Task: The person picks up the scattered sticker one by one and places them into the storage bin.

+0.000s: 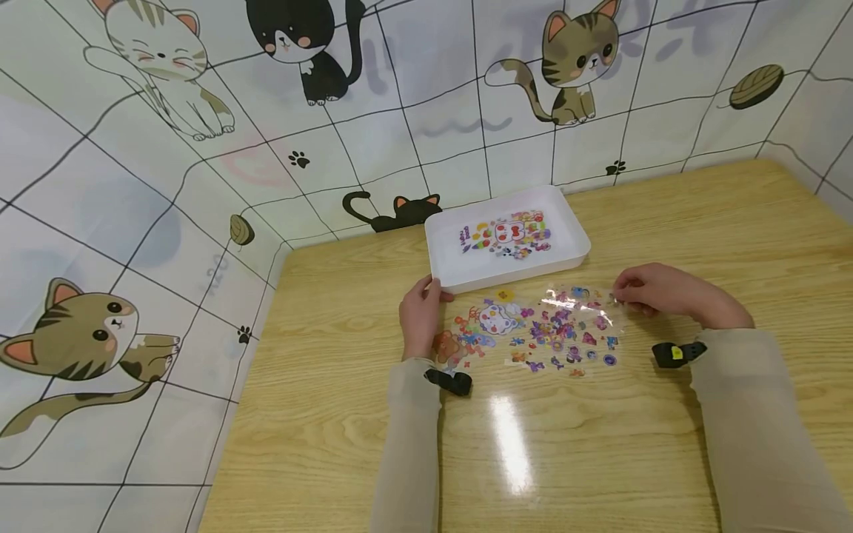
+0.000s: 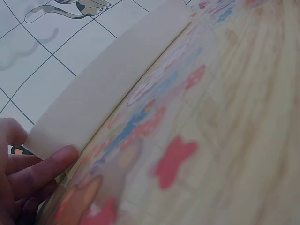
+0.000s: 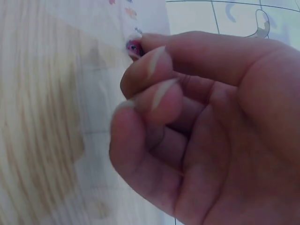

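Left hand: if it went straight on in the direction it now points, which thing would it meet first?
Most likely the white tray, almost at once: the left hand is at its near left corner, seemingly touching it, though exact depth is hard to judge.

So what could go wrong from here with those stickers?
The right grip pinches only the edge of the right sheet, so it might slip or crease. The left sheet lies close by, maybe overlapping, so moving one could drag the other. The left grip is at the tray corner; a tug might shift it and the sheet inside.
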Action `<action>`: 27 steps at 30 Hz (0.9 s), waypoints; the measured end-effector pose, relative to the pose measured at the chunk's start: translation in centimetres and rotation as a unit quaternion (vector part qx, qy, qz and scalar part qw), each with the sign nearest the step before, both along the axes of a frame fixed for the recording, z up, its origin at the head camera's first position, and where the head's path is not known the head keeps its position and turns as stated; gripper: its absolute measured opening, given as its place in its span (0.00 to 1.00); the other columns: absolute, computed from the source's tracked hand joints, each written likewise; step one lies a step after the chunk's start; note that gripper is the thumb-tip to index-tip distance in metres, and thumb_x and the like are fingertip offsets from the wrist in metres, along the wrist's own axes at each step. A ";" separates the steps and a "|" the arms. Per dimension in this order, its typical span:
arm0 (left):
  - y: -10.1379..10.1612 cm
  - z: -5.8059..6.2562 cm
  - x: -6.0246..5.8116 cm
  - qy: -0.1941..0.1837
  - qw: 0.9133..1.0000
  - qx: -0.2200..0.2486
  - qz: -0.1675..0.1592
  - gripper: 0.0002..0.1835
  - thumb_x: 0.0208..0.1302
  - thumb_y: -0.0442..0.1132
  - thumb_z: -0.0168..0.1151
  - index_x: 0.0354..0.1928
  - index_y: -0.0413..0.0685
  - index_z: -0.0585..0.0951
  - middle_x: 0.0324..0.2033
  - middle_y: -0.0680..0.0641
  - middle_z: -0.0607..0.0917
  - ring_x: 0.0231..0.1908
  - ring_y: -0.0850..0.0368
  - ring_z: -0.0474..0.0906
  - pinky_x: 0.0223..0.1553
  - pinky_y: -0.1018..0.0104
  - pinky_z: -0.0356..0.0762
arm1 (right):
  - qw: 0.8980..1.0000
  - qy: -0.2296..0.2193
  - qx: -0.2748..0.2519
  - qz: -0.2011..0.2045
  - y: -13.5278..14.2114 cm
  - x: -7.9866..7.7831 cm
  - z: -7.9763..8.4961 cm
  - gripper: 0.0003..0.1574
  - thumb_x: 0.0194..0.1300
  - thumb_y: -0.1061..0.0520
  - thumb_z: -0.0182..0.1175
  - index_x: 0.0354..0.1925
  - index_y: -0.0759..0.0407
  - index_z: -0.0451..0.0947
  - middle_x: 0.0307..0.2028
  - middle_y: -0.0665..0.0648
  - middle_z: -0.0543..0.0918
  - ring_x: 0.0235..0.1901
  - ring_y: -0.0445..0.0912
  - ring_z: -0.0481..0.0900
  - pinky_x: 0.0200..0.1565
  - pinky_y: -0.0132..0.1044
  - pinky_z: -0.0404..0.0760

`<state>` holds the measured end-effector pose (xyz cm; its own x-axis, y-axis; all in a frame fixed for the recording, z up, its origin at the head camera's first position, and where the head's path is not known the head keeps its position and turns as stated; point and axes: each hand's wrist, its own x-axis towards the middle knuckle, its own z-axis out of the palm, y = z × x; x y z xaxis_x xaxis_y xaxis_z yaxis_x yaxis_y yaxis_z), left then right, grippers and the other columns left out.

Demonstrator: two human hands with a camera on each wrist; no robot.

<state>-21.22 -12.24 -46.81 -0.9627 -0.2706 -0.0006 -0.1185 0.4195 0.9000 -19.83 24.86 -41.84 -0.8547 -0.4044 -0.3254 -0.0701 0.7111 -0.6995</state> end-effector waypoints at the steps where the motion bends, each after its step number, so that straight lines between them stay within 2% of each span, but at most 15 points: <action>1: -0.1 0.0 0.0 -0.001 1.000 -0.002 0.002 0.23 0.63 0.55 0.46 0.55 0.52 0.74 0.23 0.54 0.84 0.42 0.65 0.75 0.55 0.60 0.62 | 1.000 0.000 0.004 -0.001 -0.1 -0.1 -0.1 0.15 0.67 0.55 0.46 0.39 0.67 0.71 0.20 0.55 0.71 0.19 0.47 0.68 0.22 0.37 0.68; 8: -0.5 0.0 0.1 0.002 1.000 -0.002 0.006 0.24 0.63 0.55 0.47 0.56 0.51 0.73 0.23 0.54 0.84 0.44 0.65 0.75 0.55 0.61 0.60 | 1.000 -0.003 0.023 -0.007 -0.6 -0.2 -0.5 0.16 0.66 0.54 0.47 0.40 0.67 0.72 0.20 0.55 0.72 0.19 0.47 0.69 0.23 0.38 0.69; 16: -0.2 0.0 0.0 0.004 1.000 -0.006 0.000 0.24 0.63 0.55 0.46 0.56 0.52 0.74 0.22 0.55 0.84 0.43 0.67 0.75 0.55 0.63 0.60 | 0.999 0.014 0.040 -0.010 -0.4 0.0 -0.3 0.16 0.64 0.53 0.49 0.41 0.66 0.74 0.27 0.54 0.75 0.19 0.47 0.68 0.23 0.39 0.69; 21: -0.1 -0.1 -0.2 0.008 1.000 -0.007 0.000 0.23 0.63 0.55 0.46 0.55 0.52 0.74 0.22 0.56 0.84 0.42 0.68 0.75 0.55 0.63 0.61 | 0.998 0.028 0.047 -0.010 -0.3 0.0 0.0 0.16 0.63 0.53 0.51 0.41 0.65 0.75 0.25 0.54 0.75 0.18 0.47 0.68 0.22 0.38 0.68; 27: 0.1 0.0 -0.1 0.010 1.000 0.000 -0.003 0.23 0.63 0.54 0.47 0.55 0.52 0.74 0.22 0.55 0.84 0.42 0.66 0.76 0.55 0.62 0.60 | 0.998 0.039 0.054 -0.018 -0.3 0.0 -0.1 0.16 0.63 0.52 0.52 0.40 0.64 0.77 0.26 0.54 0.74 0.21 0.47 0.68 0.23 0.38 0.68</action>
